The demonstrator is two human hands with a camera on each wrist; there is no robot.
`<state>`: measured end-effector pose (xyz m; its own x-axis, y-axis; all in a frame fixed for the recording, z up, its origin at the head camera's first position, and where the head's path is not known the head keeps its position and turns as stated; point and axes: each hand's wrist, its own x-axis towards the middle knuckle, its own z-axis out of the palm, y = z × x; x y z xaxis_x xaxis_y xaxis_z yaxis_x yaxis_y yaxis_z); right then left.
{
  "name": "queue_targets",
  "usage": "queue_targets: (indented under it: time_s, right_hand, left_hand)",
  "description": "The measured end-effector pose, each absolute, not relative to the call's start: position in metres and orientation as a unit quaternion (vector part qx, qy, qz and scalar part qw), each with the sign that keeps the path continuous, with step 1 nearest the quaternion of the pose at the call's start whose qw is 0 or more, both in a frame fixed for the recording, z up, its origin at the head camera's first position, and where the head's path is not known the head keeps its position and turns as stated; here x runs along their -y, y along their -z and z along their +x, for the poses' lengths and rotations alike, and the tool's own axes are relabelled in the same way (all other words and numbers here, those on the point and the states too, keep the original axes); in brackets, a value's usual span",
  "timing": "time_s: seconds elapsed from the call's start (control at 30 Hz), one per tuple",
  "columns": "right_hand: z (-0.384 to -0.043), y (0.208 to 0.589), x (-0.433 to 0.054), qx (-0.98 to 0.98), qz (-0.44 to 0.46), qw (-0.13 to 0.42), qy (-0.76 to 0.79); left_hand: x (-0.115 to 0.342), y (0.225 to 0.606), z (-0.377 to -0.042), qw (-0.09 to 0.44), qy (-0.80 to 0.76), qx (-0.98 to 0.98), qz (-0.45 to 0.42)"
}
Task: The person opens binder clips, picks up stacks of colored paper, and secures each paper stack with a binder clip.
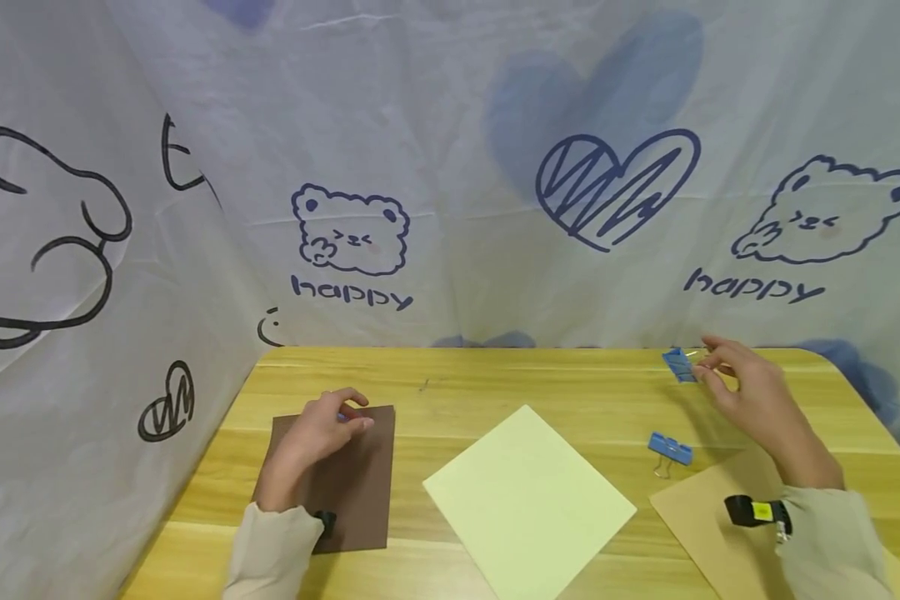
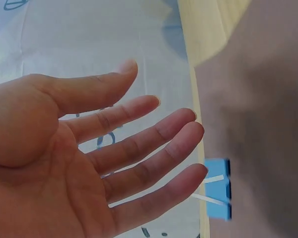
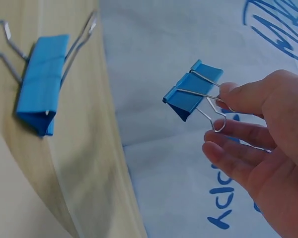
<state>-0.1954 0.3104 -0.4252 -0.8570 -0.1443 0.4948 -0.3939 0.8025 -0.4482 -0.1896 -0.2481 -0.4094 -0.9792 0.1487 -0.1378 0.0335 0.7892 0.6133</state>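
My right hand [image 1: 753,396] pinches a blue binder clip [image 3: 194,89] by its wire handles, thumb on one and fingers by the other, raised over the back right of the table. A second blue binder clip [image 1: 670,448] lies on the table below that hand, its wire handles spread in the right wrist view. My left hand [image 1: 322,429] hovers with relaxed, spread fingers over a dark brown sheet [image 1: 363,492]. Beside its fingertips, in the left wrist view, a third blue binder clip [image 2: 218,191] sits at the edge of the brown sheet; the hand mostly hides it from the head view.
A pale yellow square sheet [image 1: 528,504] lies turned cornerwise mid-table. To its right, a tan sheet [image 1: 708,508] lies partly under the right forearm. A printed white cloth [image 1: 457,167] hangs behind the wooden table [image 1: 540,379] and along its left side.
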Motion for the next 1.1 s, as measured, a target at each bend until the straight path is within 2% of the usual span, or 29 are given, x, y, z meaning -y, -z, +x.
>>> queue_targets:
  time_s: [0.5,1.1]
  right_hand:
    - [-0.172,0.434,-0.312,0.895,0.119,0.269,-0.335]
    - [-0.167,0.435,-0.308,0.899,0.118,0.274,-0.32]
  left_hand:
    - [0.202,0.411,-0.192,0.124,-0.366,-0.918,0.089]
    - [0.142,0.425,-0.18,0.154,-0.321,-0.923,0.148]
